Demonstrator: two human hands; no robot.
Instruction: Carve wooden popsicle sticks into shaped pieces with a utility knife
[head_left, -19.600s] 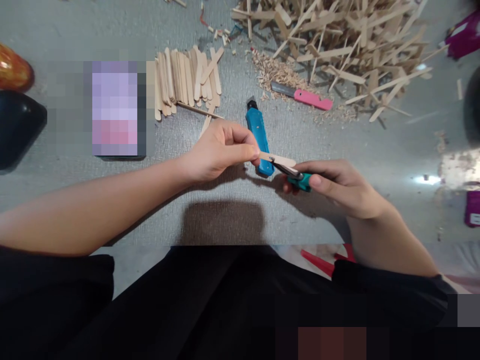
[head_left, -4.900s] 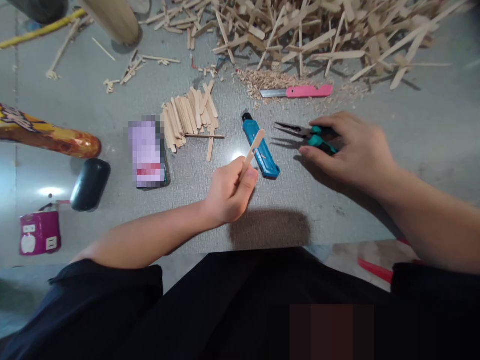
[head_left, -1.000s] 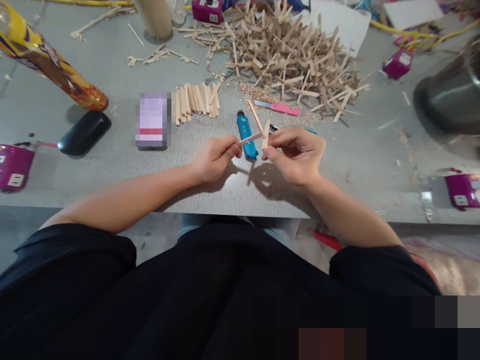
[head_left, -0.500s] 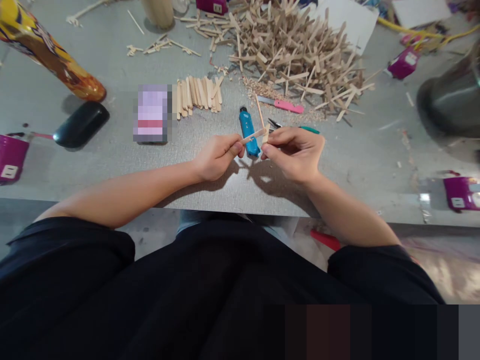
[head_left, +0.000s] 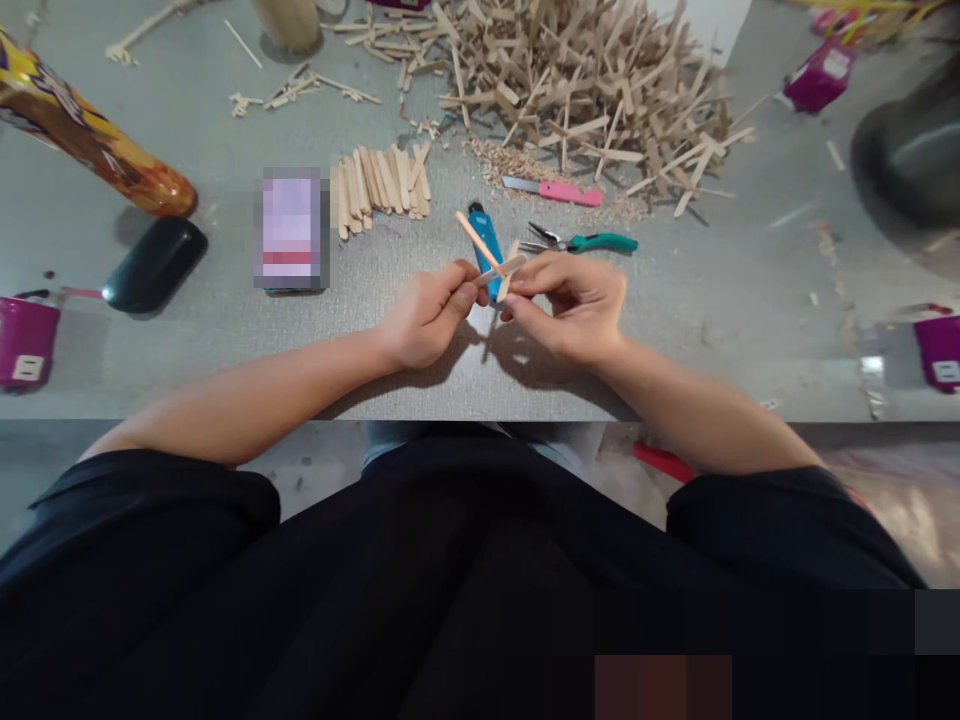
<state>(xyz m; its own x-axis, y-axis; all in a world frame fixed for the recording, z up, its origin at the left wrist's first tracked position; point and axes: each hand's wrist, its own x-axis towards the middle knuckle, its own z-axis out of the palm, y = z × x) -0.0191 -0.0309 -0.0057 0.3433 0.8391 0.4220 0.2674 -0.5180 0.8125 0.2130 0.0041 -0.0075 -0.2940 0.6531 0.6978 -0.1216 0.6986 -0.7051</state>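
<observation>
Both my hands meet over the grey table (head_left: 225,340), pinching a small cross of wooden craft sticks (head_left: 491,258). My left hand (head_left: 424,315) grips the near end of one stick between thumb and fingers. My right hand (head_left: 574,305) pinches the crossing stick from the right. Just behind the sticks lies a blue utility knife (head_left: 486,240). Teal-handled pliers (head_left: 581,241) rest on the table beyond my right hand, untouched.
A big heap of joined sticks (head_left: 585,90) fills the back. A row of plain sticks (head_left: 379,185), a pink knife (head_left: 555,191), sawdust, a phone (head_left: 289,230), a black case (head_left: 154,265), an orange bottle (head_left: 90,140), purple boxes (head_left: 26,340) and a metal pot (head_left: 911,150) surround them.
The long stick in the cross has tilted to the left, and my hands have shifted slightly left. The pliers now show fully beyond my right hand.
</observation>
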